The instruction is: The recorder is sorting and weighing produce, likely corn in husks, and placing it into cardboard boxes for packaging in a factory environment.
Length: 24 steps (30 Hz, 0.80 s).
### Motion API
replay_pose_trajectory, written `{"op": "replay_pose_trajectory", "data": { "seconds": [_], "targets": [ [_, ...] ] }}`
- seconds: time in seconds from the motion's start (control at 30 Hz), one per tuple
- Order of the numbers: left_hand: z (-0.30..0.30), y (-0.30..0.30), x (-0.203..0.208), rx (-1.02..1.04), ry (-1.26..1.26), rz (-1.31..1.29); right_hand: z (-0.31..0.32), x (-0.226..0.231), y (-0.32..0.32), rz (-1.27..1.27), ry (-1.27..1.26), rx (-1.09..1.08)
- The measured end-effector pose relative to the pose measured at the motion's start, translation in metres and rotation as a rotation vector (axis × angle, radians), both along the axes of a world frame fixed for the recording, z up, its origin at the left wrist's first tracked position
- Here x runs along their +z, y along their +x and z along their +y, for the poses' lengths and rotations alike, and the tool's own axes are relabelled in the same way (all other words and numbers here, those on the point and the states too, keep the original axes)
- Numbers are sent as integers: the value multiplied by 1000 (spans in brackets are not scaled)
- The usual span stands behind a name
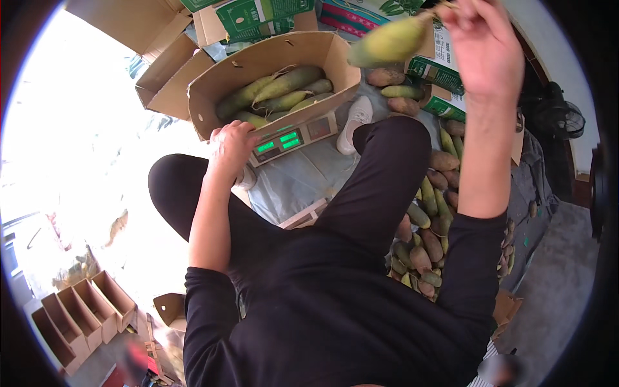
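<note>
On my feed, the right hand [487,58], cropped by the upper edge, has its fingers pinched on the thin end of a blurred green radish [392,42], raised near the carton's [290,51] right end. The left hand [232,145] lies at the near rim; I can't tell how tightly those fingers close. The carton hides much of the scale [284,146]; glare washes out the left.

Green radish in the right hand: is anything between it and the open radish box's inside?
Only the right end wall of the radish box; I can't tell whether the green radish is above it. Nothing else visible intervenes: the left hand is at the box's near left side.
</note>
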<state>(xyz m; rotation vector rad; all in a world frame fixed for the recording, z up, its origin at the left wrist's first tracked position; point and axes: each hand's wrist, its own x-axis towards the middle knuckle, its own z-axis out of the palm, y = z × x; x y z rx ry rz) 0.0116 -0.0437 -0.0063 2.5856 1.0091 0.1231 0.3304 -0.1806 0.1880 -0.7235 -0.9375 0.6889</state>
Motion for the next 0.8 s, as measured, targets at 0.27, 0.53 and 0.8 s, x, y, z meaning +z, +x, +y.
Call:
{"op": "replay_pose_trajectory", "data": {
  "seconds": [0.27,0.53,0.8],
  "targets": [
    [0,-7,-3,10,-4,6,84,-98,-55,87,-510,-5],
    [-3,-6,-2,-13,66,22,77,-135,-31,-256,-669,-111],
    [-2,-3,-1,5,17,-41,57,-147,17,-258,-676,-225]
  ]
}}
